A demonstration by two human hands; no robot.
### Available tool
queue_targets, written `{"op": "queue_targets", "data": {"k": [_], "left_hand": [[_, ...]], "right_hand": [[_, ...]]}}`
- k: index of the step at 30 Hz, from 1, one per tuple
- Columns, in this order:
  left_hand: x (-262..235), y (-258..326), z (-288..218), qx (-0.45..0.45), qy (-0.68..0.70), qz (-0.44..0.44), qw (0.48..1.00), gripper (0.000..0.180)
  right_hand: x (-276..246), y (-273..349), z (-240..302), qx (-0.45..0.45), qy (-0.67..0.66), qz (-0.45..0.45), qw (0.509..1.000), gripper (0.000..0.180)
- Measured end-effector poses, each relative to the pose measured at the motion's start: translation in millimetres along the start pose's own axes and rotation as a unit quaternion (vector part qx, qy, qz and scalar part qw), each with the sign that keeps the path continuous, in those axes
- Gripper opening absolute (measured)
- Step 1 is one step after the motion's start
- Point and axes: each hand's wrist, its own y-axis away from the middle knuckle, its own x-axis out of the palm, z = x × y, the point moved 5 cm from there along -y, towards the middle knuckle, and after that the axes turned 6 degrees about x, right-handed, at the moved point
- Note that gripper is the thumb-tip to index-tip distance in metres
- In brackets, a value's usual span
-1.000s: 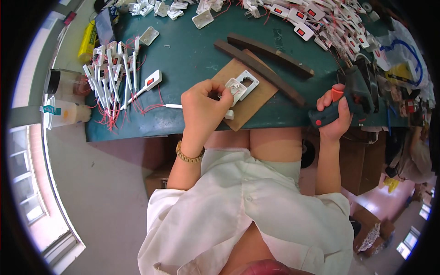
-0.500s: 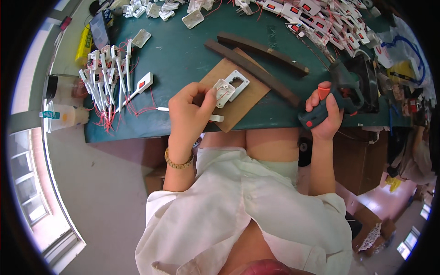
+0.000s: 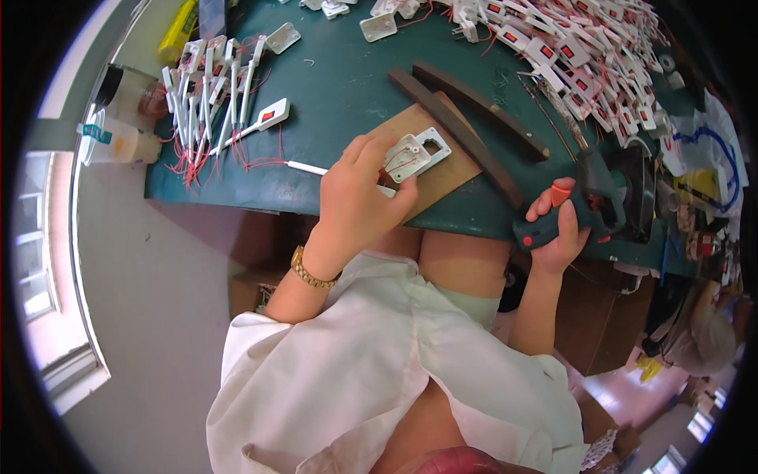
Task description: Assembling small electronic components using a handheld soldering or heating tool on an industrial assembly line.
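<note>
My left hand (image 3: 363, 178) grips a small white plastic housing (image 3: 407, 160) by its edges, fingers on the far left side and thumb at the near side. Thin red wires show inside the housing. It overlaps a white frame with a cut-out (image 3: 444, 147), over a brown board (image 3: 444, 186). A white tube (image 3: 306, 167) with red wires runs in under my left hand. In my right hand (image 3: 562, 229) is a dark green soldering gun (image 3: 540, 230), with my fingers by its orange trigger (image 3: 560, 194). Its long metal rods (image 3: 553, 118) point away from me.
Two dark bars (image 3: 462, 142) lie across and beside the board. Several wired white pieces (image 3: 207, 103) are bunched at the left, near a plastic jar (image 3: 126, 141). A large heap of white switch pieces (image 3: 580, 59) covers the far right of the green table (image 3: 339, 87).
My left fingers have shifted from a pinch at the housing's left side to a grip spanning its edges. The whole view has turned slightly. My right hand keeps hold of the soldering gun.
</note>
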Motion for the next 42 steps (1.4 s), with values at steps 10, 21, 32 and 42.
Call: {"op": "queue_targets", "data": {"k": [10, 21, 32, 42], "left_hand": [[-10.8, -0.6, -2.8, 0.081, 0.051, -0.047, 0.994, 0.042], [-109.0, 18.3, -5.4, 0.05, -0.262, 0.273, 0.924, 0.037], [25.8, -188.3, 120.7, 0.014, -0.277, 0.049, 0.96, 0.03], [-3.5, -36.7, 25.0, -0.163, 0.249, 0.087, 0.951, 0.025]], "right_hand": [[-3.1, 3.2, 0.9, -0.011, 0.005, 0.009, 1.0, 0.034], [-1.7, 1.8, 1.3, -0.011, 0.013, 0.012, 1.0, 0.035], [-7.4, 8.3, -3.6, -0.024, -0.011, -0.013, 1.0, 0.034], [-6.4, 5.7, -4.9, 0.025, 0.005, 0.011, 1.0, 0.037]]}}
